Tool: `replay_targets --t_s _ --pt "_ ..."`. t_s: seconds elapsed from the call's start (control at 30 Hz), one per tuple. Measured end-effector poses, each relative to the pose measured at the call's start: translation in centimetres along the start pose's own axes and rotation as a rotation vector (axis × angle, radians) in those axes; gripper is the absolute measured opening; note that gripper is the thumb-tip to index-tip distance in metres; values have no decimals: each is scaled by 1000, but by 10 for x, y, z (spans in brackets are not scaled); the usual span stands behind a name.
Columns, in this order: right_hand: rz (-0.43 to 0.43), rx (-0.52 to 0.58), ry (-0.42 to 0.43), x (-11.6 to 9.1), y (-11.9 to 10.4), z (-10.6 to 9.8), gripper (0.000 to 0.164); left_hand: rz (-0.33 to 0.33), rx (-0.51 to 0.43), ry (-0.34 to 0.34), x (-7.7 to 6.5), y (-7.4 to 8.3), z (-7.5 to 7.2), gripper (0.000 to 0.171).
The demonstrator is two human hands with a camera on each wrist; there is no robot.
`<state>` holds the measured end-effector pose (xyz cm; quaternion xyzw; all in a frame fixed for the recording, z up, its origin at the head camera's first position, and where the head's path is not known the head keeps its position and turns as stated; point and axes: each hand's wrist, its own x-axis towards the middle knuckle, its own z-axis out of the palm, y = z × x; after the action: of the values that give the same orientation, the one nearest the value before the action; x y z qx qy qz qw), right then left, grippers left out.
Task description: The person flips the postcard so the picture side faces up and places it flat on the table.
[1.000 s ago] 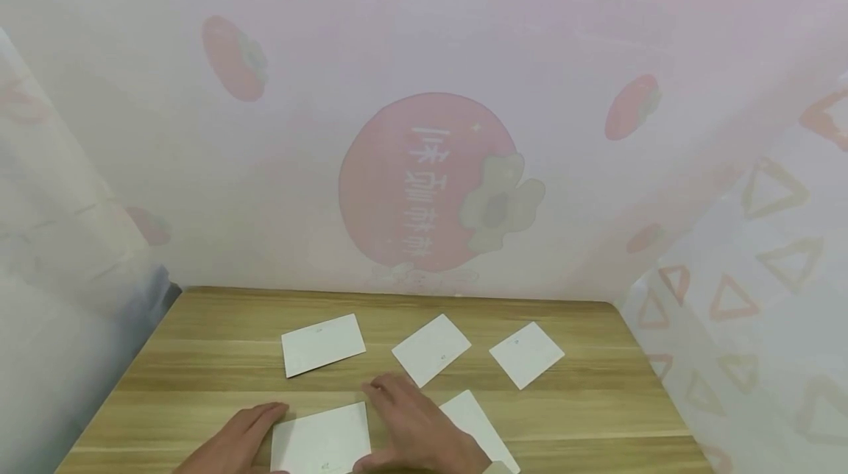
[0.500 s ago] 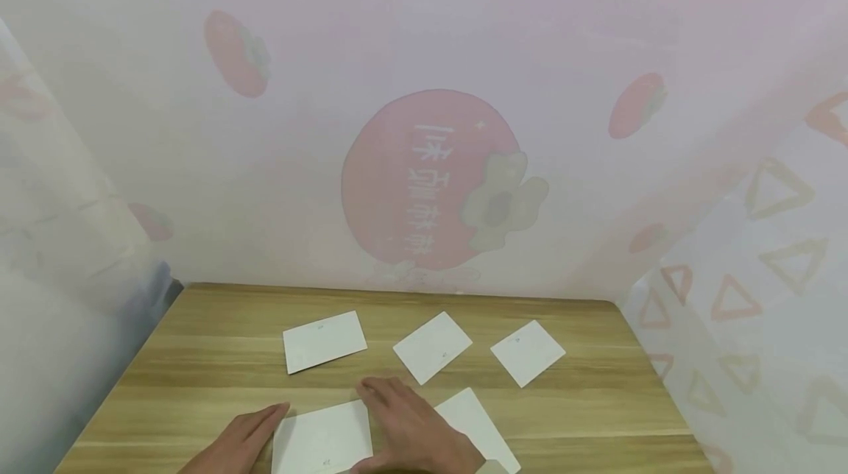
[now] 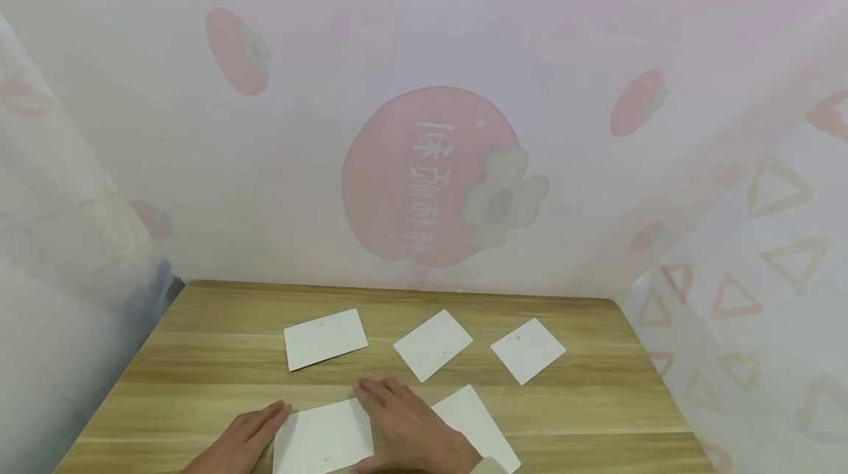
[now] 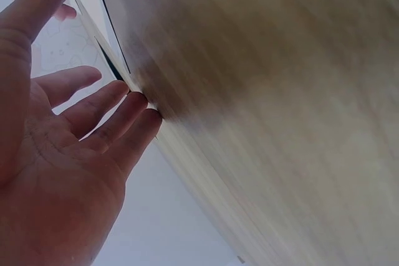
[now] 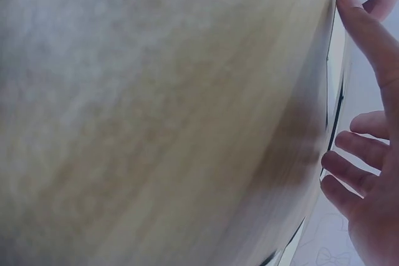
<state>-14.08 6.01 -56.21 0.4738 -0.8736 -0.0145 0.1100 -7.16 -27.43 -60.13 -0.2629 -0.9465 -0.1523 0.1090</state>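
A white rectangular card (image 3: 321,433) with a small faint mark lies flat on the wooden table (image 3: 596,415), near its front. My left hand (image 3: 245,441) rests at the card's left edge, fingertips by its far left corner; the left wrist view shows those fingers extended and the fingertips (image 4: 153,116) down at the tabletop. At the right side is my right hand (image 3: 417,430), fingers at the far right corner and thumb by the near right corner. In the right wrist view its thumb (image 5: 361,20) and fingers are spread apart, only slightly bent.
Another white card (image 3: 478,426) lies partly behind my right hand. Farther back are three more: a left card (image 3: 324,340), a middle card (image 3: 433,345) and a right card (image 3: 528,350). A pale printed curtain (image 3: 265,165) hangs behind the table and along its sides.
My right fingertips have shifted slightly left, over the card's far right corner. My left hand and the other cards look almost the same; the head view has tilted a little.
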Motion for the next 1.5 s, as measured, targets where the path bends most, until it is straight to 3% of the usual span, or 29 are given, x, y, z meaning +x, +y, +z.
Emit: replay_targets --t_s 0.43,0.53,0.67,0.87,1.1,1.3,1.5 --pt "-18 -44 17 -1 -1 1 108 15 29 -62 -1 -1 1 95" --pt "-5 -28 -11 -2 -2 0 108 26 34 -58 0 -3 1 94" --pt "20 14 -40 -2 -3 -1 106 22 25 -116 -1 -3 0 93" --pt "21 26 -10 -3 -3 0 101 61 41 -114 -2 -6 -1 89" --pt "16 27 -26 -4 -4 -2 95 8 8 -244 -3 -10 2 92" --pt "2 3 -62 -4 -5 0 87 0 7 -251 -3 -11 3 91" --pt "-26 -50 1 -4 -5 1 84 5 22 -223 -3 -8 1 90"
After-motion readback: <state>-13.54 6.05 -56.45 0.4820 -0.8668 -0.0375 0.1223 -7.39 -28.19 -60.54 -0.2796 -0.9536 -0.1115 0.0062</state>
